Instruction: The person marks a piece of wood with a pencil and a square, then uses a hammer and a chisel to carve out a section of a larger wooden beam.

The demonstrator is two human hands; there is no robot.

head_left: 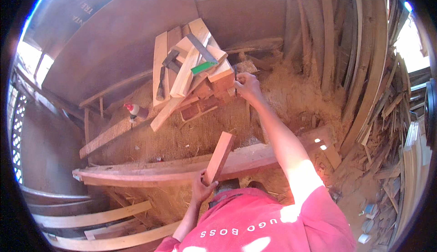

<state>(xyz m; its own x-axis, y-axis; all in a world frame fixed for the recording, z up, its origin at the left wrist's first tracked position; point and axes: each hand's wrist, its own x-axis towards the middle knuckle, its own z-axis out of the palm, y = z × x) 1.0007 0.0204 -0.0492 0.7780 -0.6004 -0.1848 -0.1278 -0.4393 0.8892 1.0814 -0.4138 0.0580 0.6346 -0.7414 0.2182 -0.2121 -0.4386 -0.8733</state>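
My left hand point(201, 189) is wrapped round the lower end of a short squared wooden block point(219, 157), which stands tilted in front of my body. My right hand point(248, 87) is stretched forward to the right end of a pile of planks point(185, 77), its fingers pinched. A thin dark strip shows by those fingertips, too small to name. On top of the pile rests a try square with a green stock point(204, 68) and a dark blade. Left of it, a hammer point(171, 60) with a dark head lies on the boards.
A long beam point(150, 173) runs across between me and the pile. Left of the pile stands a white bottle with a red cap point(132, 109). Long boards point(325, 33) lean at the back right, above scrap wood point(389, 115). Sawdust covers the ground. Pale curved planks point(95, 215) lie at lower left.
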